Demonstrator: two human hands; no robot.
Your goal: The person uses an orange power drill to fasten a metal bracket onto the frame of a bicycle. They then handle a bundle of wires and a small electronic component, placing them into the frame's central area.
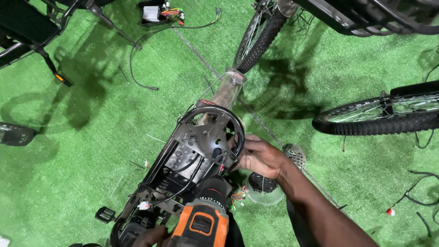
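A black bicycle rear rack and frame part (196,137) stands in the middle of the view, with cables and a perforated metal plate on it. My right hand (258,157) grips the right edge of that rack, fingers curled around its black rim. My left hand (148,236) shows only at the bottom edge, wrapped around an orange and black cordless drill (203,219) whose nose points up at the rack plate. Small coloured wire connectors (238,196) hang beside the drill.
Green artificial turf covers the floor. Bicycle wheels lie at the top middle (258,39) and at the right (379,116). A clear bowl of small dark parts (264,190) sits under my right wrist. A controller box with wires (160,13) lies at the top. Loose cables trail right.
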